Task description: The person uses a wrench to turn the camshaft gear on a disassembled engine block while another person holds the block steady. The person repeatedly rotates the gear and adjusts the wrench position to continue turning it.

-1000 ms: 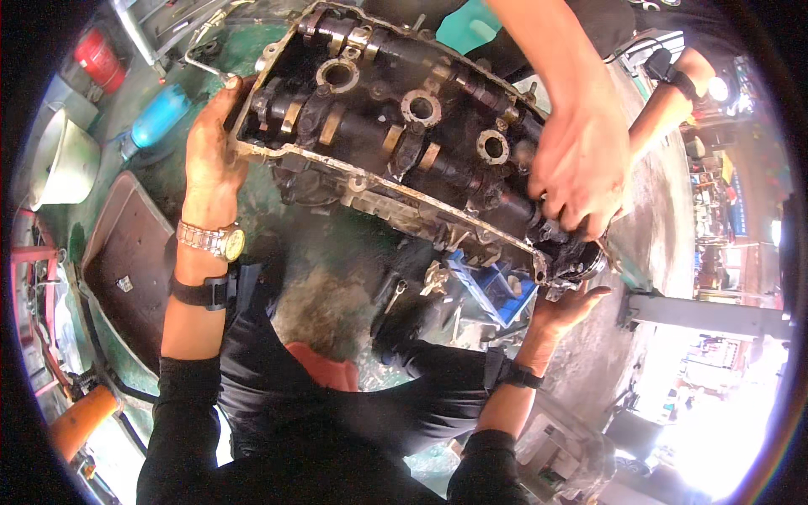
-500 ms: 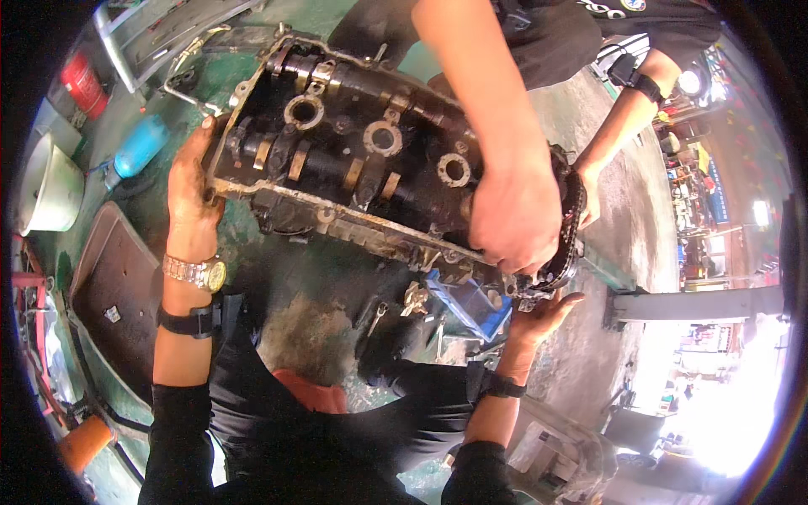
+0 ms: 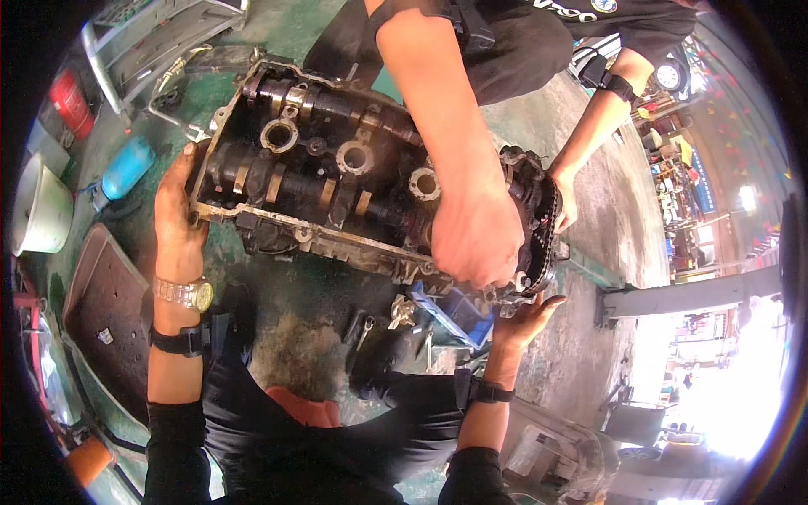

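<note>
A dark, oily engine cylinder head [image 3: 316, 187] with camshafts and round openings is held tilted above the floor. My left hand [image 3: 178, 210] is wrapped round its left end, thumb up along the edge. Under the right end lies my right hand [image 3: 520, 325], palm up with the thumb stuck out; its other fingers are partly hidden beneath the metal. A timing chain [image 3: 550, 236] runs round that end. A co-worker's closed hand [image 3: 478, 231] reaches over the right part of the cylinder head, covering what it touches. The co-worker's other hand [image 3: 566, 200] is at the chain end.
Below lie a blue tray [image 3: 459, 316], a wrench [image 3: 365, 333] and a small metal part [image 3: 402, 311]. A brown tray [image 3: 109, 311], white bucket [image 3: 42, 206], blue cylinder [image 3: 126, 172] and red cylinder [image 3: 71, 103] are at left. A grey beam [image 3: 694, 293] stands at right.
The whole view has shifted, so the cylinder head and all the hands appear slightly further left and lower. My grip looks the same, and the co-worker's hand stays over the right part.
</note>
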`<state>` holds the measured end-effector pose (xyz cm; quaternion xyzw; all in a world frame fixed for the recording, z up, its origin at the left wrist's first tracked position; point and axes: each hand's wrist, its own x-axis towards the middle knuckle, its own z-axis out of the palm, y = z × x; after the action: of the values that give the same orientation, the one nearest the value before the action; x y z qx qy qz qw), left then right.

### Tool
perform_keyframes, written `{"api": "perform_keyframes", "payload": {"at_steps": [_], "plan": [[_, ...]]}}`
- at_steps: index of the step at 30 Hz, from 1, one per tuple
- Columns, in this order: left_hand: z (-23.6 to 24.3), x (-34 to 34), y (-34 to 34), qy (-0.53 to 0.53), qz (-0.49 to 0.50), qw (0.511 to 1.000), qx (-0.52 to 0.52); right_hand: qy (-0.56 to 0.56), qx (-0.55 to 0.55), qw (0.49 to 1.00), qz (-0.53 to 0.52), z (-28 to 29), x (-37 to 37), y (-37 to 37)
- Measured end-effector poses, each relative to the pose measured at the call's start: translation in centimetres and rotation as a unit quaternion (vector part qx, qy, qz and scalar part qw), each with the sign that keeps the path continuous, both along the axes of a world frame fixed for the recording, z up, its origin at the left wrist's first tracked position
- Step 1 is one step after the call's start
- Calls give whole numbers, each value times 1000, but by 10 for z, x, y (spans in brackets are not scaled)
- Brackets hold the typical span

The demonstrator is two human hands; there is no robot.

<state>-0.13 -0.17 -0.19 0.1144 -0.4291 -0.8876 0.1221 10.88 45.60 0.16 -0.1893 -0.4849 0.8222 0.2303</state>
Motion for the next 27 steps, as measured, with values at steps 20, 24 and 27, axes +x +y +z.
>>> {"api": "perform_keyframes", "payload": {"at_steps": [20,24,27], "plan": [[6,4,3,3,-9,1000,12,24,-20,999,11,8,0,-8],[5,4,3,5,-12,1000,9,18,-19,1000,13,5,1,-5],[4,4,1,8,-21,1000,8,28,-12,999,21,6,0,-6]]}}
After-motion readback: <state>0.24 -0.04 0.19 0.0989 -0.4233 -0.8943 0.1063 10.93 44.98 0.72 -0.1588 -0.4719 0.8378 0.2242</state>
